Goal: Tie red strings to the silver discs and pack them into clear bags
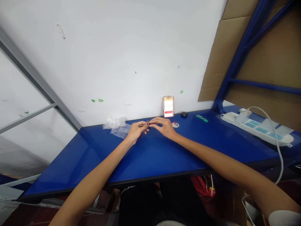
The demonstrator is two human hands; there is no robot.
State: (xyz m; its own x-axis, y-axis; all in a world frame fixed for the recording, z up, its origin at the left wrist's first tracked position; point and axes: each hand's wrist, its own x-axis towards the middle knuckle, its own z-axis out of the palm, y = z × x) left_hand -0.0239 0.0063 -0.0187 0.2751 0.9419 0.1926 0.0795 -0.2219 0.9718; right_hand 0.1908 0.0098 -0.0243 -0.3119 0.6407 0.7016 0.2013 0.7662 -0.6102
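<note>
Over the blue table (160,160), my left hand (136,131) is closed on a small dark reddish piece (148,123), too small to name. From the other side my right hand (164,126) meets it, thumb and forefinger pinched at the same piece. A bit of red shows below my left palm, mostly hidden. Just beyond my right hand lies a small pale disc (175,125) with a red upright part. Clear plastic bags (117,125) lie crumpled to the left of my left hand.
A lit phone (168,108) leans on the white wall (141,47). A round black object (184,114) and a green strip (201,118) lie at the back right. A white power strip (256,127) with a plugged charger and cable (278,147) occupies the right end, near a blue frame (231,67).
</note>
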